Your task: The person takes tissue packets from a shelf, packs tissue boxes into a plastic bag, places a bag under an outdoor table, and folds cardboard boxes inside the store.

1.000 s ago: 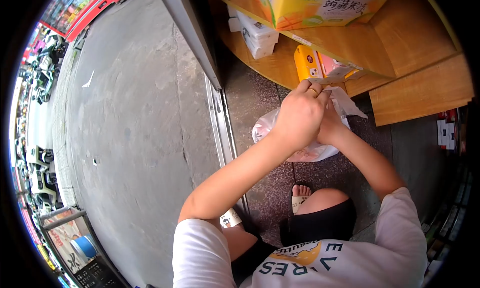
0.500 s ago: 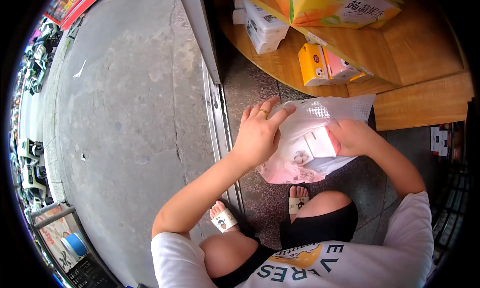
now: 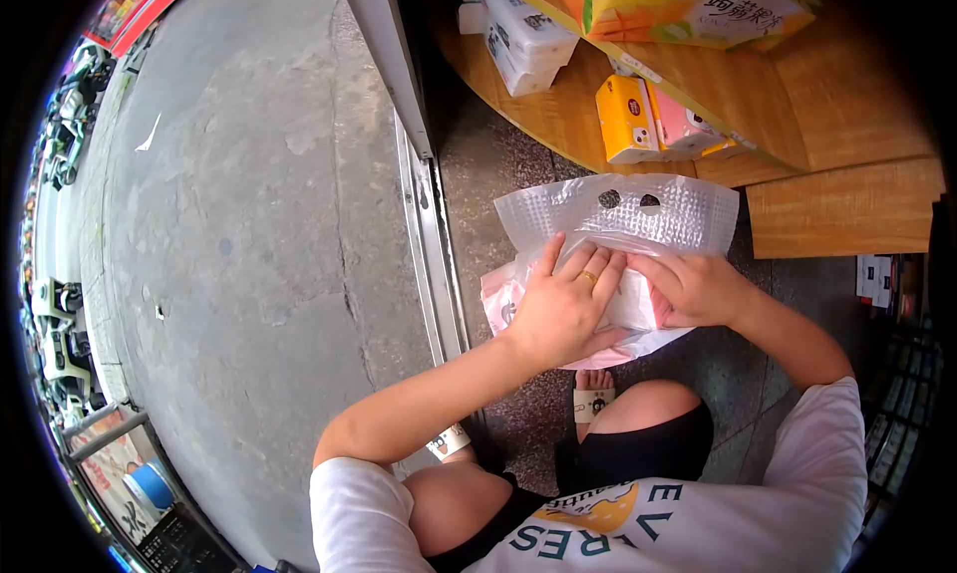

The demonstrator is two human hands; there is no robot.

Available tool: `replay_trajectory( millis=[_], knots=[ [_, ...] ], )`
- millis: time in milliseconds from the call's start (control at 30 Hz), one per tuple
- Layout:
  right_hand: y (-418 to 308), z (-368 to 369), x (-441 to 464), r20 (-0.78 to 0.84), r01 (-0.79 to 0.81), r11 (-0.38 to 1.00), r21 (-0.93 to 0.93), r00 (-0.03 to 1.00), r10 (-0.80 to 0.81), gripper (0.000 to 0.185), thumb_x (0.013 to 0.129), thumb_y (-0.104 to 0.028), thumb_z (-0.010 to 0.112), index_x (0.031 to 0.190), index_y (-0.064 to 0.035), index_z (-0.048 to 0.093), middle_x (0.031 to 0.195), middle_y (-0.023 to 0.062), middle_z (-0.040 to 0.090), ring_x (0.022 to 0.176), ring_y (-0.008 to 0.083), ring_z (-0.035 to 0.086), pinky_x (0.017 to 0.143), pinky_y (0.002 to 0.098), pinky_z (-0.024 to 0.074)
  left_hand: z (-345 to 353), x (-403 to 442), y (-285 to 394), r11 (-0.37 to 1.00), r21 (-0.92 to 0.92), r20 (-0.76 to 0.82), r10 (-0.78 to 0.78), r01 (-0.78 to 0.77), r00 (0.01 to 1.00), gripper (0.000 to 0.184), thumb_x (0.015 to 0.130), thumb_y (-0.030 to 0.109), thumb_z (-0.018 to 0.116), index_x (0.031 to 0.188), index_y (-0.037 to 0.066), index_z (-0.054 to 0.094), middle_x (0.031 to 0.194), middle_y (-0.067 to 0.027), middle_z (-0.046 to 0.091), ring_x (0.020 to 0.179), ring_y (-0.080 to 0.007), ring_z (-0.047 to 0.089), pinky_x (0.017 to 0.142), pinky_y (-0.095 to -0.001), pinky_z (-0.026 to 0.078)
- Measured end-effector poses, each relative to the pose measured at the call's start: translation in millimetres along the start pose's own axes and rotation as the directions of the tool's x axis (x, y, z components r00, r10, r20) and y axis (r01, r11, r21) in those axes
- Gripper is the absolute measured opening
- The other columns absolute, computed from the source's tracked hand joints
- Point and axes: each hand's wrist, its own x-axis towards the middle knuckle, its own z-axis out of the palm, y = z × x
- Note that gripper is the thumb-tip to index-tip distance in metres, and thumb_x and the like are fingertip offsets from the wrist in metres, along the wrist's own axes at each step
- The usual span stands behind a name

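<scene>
Two bare hands meet over a white-and-pink pack (image 3: 634, 302) at the centre of the clock, with a translucent plastic bag (image 3: 688, 216) bunched around it; whether the pack lies inside the bag is hard to tell. From 9 o'clock, the left hand (image 3: 566, 312), a ring on one finger, lies over the bag and pack, its little finger apart from the others, which sit close together, and its thumb stretched toward 4 o'clock. At 3 o'clock, the right hand (image 3: 690, 292) is clamped on the pack's end, fingers bent, some tips hidden. The bag's top edge, with two holes, spreads out toward 12. Beyond it, also at 12, a wooden shelf (image 3: 558, 125) bears a yellow pack (image 3: 626, 120), with a pink pack (image 3: 680, 127) just beside it toward 1 o'clock; white packs (image 3: 523, 50) sit at 11. A metal track (image 3: 435, 284) runs along the floor at 9, and a sandalled foot (image 3: 594, 399) shows near 6.
</scene>
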Motion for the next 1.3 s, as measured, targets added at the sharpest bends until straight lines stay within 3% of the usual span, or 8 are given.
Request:
replay_trajectory(
  millis=[333,367,633,733,933,1033,1133,1300],
  knots=[
    [0.0,-4.9,-9.1,-0.216,-0.050,0.658,0.751,0.924,0.316,0.086,0.046,-0.025,0.083,0.116,-0.0013,0.040,0.108,0.0164,0.054,0.099,0.0260,0.056,0.086,0.0331,0.0433,-29.7,8.2,-16.5,0.735,-0.550,0.384,-0.199,0.397,0.901,0.089,0.057,0.040,0.077,0.123,-0.004,0.035,0.116,-0.0176,0.049,0.112,-0.0278,0.047,0.100,-0.0420,0.028],
    [-3.8,-3.9,-7.2,-0.221,-0.047,0.664,0.747,0.923,0.314,0.086,0.046,-0.025,0.083,0.116,-0.0013,0.040,0.108,0.0164,0.054,0.099,0.0260,0.056,0.086,0.0331,0.0433,-32.8,9.3,-13.9,0.473,-0.719,0.445,-0.251,0.510,0.860,0.088,0.060,0.036,0.077,0.124,-0.006,0.032,0.117,-0.0192,0.048,0.112,-0.0271,0.047,0.099,-0.0387,0.030],
    [-38.5,-32.5,35.0,-0.199,-0.144,0.852,0.503,0.940,0.276,0.100,0.043,-0.030,0.085,0.124,0.0025,0.037,0.111,0.0201,0.051,0.101,0.0309,0.053,0.086,0.0368,0.0423,-25.7,-1.4,-2.0,0.373,-0.742,0.324,-0.527,0.557,0.785,0.079,0.062,0.023,0.073,0.118,-0.008,0.027,0.101,-0.0197,0.053,0.094,-0.0234,0.055,0.082,-0.0308,0.045],
    [0.8,-31.7,30.5,0.169,-0.252,0.661,0.707,0.968,0.188,0.107,0.047,-0.025,0.084,0.132,-0.0009,0.024,0.120,0.0157,0.046,0.110,0.0227,0.046,0.092,0.0333,0.0382,-17.1,-11.7,-21.0,-0.212,-0.911,0.413,-0.432,0.355,0.802,0.067,0.068,0.017,0.066,0.118,-0.007,0.027,0.103,-0.0193,0.052,0.093,-0.0230,0.055,0.082,-0.0310,0.045],
    [41.0,-25.7,-6.5,0.338,-0.259,-0.314,0.913,0.913,0.228,0.078,0.062,-0.026,0.062,0.128,0.0024,0.030,0.117,0.0160,0.048,0.106,0.0236,0.050,0.091,0.0326,0.0398,3.1,-12.4,-9.8,-0.490,-0.836,0.409,-0.260,0.246,0.875,0.043,0.088,0.034,0.044,0.116,0.001,0.043,0.111,-0.0115,0.052,0.095,-0.0237,0.054,0.086,-0.0347,0.040],
    [65.7,-16.0,-20.4,0.345,0.006,-0.572,0.820,0.793,0.502,0.056,0.079,-0.034,0.043,0.123,0.0010,0.040,0.119,0.0172,0.050,0.104,0.0272,0.053,0.086,0.0404,0.0445,11.3,-19.4,-8.6,0.728,-0.645,0.239,-0.098,0.233,0.966,0.026,0.084,0.021,0.047,0.094,0.000,0.058,0.115,-0.0184,0.050,0.106,-0.0296,0.046,0.088,-0.0343,0.037],
    [66.0,-1.6,11.5,0.306,-0.051,-0.367,0.929,0.664,0.682,0.051,0.085,-0.037,0.039,0.123,-0.0022,0.041,0.113,0.0132,0.053,0.097,0.0232,0.056,0.075,0.0422,0.0488,28.1,-24.0,-4.1,1.000,0.011,0.014,0.015,-0.015,1.000,0.025,0.079,0.014,0.052,0.099,0.001,0.056,0.117,-0.0179,0.048,0.109,-0.0320,0.045,0.090,-0.0384,0.036],
    [87.2,25.0,85.3,-0.032,-0.152,0.096,0.984,0.376,0.926,0.051,0.082,-0.032,0.050,0.123,-0.0035,0.041,0.117,0.0132,0.048,0.105,0.0245,0.049,0.084,0.0335,0.0414,19.6,-15.4,-6.2,0.991,0.100,0.042,-0.090,0.086,0.995,0.050,0.069,0.024,0.063,0.110,-0.001,0.051,0.120,-0.0236,0.044,0.115,-0.0355,0.040,0.094,-0.0387,0.034]
  ],
)
